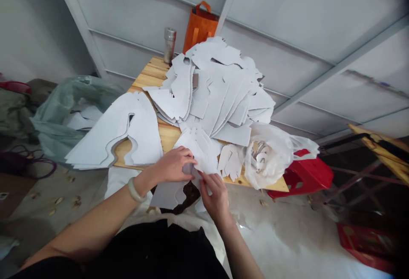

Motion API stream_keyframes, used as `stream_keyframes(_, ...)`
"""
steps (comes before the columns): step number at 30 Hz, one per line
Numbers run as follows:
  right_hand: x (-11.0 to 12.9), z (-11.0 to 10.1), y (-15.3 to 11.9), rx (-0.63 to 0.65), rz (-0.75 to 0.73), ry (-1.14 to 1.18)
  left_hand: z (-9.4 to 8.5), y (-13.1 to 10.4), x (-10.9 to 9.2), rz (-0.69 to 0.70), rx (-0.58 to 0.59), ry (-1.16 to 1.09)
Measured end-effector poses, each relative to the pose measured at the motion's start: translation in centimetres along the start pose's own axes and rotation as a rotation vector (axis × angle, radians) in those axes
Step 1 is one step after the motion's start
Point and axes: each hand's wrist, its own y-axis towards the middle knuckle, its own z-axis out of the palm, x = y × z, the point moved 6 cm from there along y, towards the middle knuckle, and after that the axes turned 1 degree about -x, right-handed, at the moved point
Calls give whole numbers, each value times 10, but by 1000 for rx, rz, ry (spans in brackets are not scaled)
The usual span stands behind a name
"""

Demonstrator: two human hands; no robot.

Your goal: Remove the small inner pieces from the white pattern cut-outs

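At the near edge of the wooden table, my left hand, with a pale bangle on its wrist, pinches a cut-out white-grey sheet piece with a curved notch. Close beside it, my right hand has thumb and fingers closed on the same piece's upper right part. Just beyond my fingers lies a fanned stack of white cut pieces. A second stack of curved white pieces rests to the left, overhanging the table edge. What lies under my fingertips is partly hidden.
A big heap of cut sheets covers the table. A white plastic bag of scraps and small pieces sit right. Behind stand a bottle and an orange bag. A green bag stands left, a red stool right.
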Motion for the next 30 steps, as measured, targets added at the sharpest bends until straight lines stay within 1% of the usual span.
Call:
stream_keyframes(2,-9,6,3,-61,43,0,0,1,-1,9,-8,-6)
stream_keyframes(5,-14,12,8,-81,54,-88,-2,3,-1,-2,-48,3)
stream_keyframes(7,-13,15,13,-81,36,-137,-2,3,-1,-3,-60,13)
stream_keyframes(13,-13,20,30,-87,-5,-218,1,1,0,34,-33,15)
stream_keyframes(16,-11,20,35,-96,-68,-235,3,1,3,28,-27,16)
stream_keyframes(21,-8,17,28,-176,-194,-221,5,2,5,15,-32,1)
stream_keyframes(24,-9,13,20,-230,-222,-208,5,2,6,7,-42,-4)
stream_keyframes(26,-10,11,16,-237,-191,-163,6,2,7,2,-44,-7)
stream_keyframes(30,-7,7,8,-206,-81,22,6,2,7,-11,-36,-18)
